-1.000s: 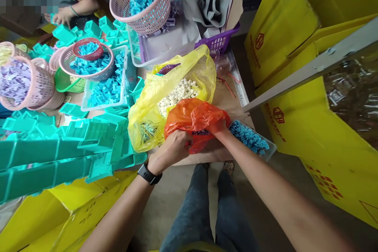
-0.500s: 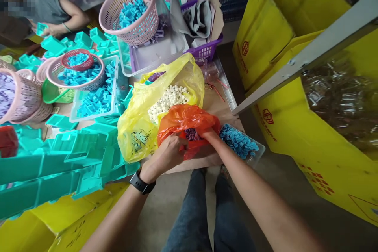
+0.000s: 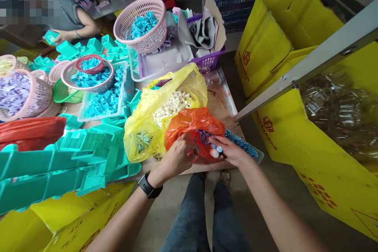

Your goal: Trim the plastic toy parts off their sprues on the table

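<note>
My left hand [image 3: 180, 157], with a black watch on its wrist, is closed on the near edge of an orange-red plastic bag [image 3: 195, 120]. Small purple pieces [image 3: 203, 136] show in the bag's mouth. Just over its right side, my right hand [image 3: 232, 151] is curled round a few small round white pieces [image 3: 216, 151], some with a bluish face; their exact kind is unclear. Behind stands an open yellow plastic bag [image 3: 141, 120] full of small white beads [image 3: 173, 106]. A clear tray of blue pieces [image 3: 242, 143] lies partly behind my right hand.
Turquoise plastic boxes [image 3: 85, 141] are piled at the left, near baskets of blue and purple parts [image 3: 143, 27]. A metal post [image 3: 283, 82] slants across the right, before large yellow cartons [image 3: 265, 39]. A person's arm [image 3: 87, 25] is at the far left.
My right hand has come out of the orange-red bag and moved right, now showing small white pieces in its fingers. My left hand stays at the bag's edge. The view has shifted slightly.
</note>
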### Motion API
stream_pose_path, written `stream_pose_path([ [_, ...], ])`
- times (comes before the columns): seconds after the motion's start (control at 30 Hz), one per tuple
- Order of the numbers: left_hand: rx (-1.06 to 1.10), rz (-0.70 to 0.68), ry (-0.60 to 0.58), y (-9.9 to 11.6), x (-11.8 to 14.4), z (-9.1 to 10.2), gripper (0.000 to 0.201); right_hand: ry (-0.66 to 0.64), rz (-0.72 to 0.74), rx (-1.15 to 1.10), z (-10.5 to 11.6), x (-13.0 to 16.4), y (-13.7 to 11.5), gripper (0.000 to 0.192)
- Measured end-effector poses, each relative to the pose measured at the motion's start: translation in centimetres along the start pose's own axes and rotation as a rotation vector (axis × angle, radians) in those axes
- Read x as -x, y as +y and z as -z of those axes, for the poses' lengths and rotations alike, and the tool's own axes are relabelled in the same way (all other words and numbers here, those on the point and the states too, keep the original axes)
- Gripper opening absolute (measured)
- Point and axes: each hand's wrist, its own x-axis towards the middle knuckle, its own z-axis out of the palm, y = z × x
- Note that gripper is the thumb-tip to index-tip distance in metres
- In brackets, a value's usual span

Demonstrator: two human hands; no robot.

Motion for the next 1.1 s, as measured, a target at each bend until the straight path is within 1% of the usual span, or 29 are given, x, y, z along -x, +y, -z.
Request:
stream_pose_path([
  [0.07,0.017,-0.015,0.024,-0.1,-0.3,-0.1,0.019,0.033,-0.004,0.123,2.1,1.5,0.2,0.055],
  [0.13,0.035,-0.022,0.049,-0.3,-0.3,0.1,0.019,0.089,0.007,0.26,4.2,2.3,0.8,0.051],
  [0.23,0.067,-0.044,0.098,-0.6,-0.2,0.8,0.018,0.225,0.071,0.475,6.6,2.4,1.9,0.03],
  [0.3,0.086,-0.069,0.126,-0.7,0.0,1.4,0.017,0.314,0.127,0.598,7.4,2.0,2.7,0.016],
  [0.33,0.091,-0.081,0.133,-0.7,0.0,1.6,0.017,0.344,0.151,0.647,7.6,1.9,3.0,0.014],
  [0.43,0.084,-0.105,0.156,-0.7,0.2,2.0,0.018,0.392,0.199,0.749,7.9,2.4,3.6,0.023],
  [0.53,0.039,-0.137,0.225,-0.8,0.2,1.8,0.018,0.463,0.223,0.805,9.0,4.2,3.7,0.032],
  [0.63,-0.127,-0.175,0.357,-0.7,-0.2,1.3,0.021,0.602,0.219,0.843,10.9,6.2,4.1,0.034],
  [0.7,-0.273,-0.168,0.456,-0.7,-1.1,0.9,0.02,0.701,0.197,0.858,12.0,6.9,4.8,0.032],
  [0.73,-0.327,-0.159,0.483,-0.8,-1.7,0.7,0.019,0.745,0.179,0.861,12.4,7.1,5.2,0.03],
  [0.77,-0.36,-0.15,0.486,-1.0,-2.5,0.5,0.018,0.785,0.159,0.863,12.6,7.1,5.8,0.03],
  [0.8,-0.376,-0.144,0.461,-1.2,-3.4,0.3,0.018,0.823,0.136,0.864,12.7,7.0,6.4,0.03],
  [0.87,-0.368,-0.11,0.358,-1.7,-5.4,0.1,0.02,0.894,0.088,0.865,12.5,6.8,7.6,0.034],
  [0.93,-0.291,-0.047,0.268,-1.9,-6.9,0.2,0.021,0.946,0.041,0.862,12.1,6.5,8.7,0.039],
  [0.97,-0.233,-0.014,0.258,-1.8,-7.4,0.5,0.021,0.954,0.018,0.857,11.8,6.5,9.2,0.039],
  [1.0,-0.172,0.011,0.277,-1.6,-7.6,0.8,0.019,0.949,-0.004,0.851,11.5,6.4,9.6,0.04],
  [1.03,-0.113,0.029,0.321,-1.3,-7.6,1.3,0.018,0.933,-0.023,0.844,11.2,6.3,10.0,0.039],
  [1.1,-0.03,0.053,0.459,-0.7,-6.9,2.3,0.014,0.877,-0.053,0.832,10.4,6.0,10.6,0.037],
])
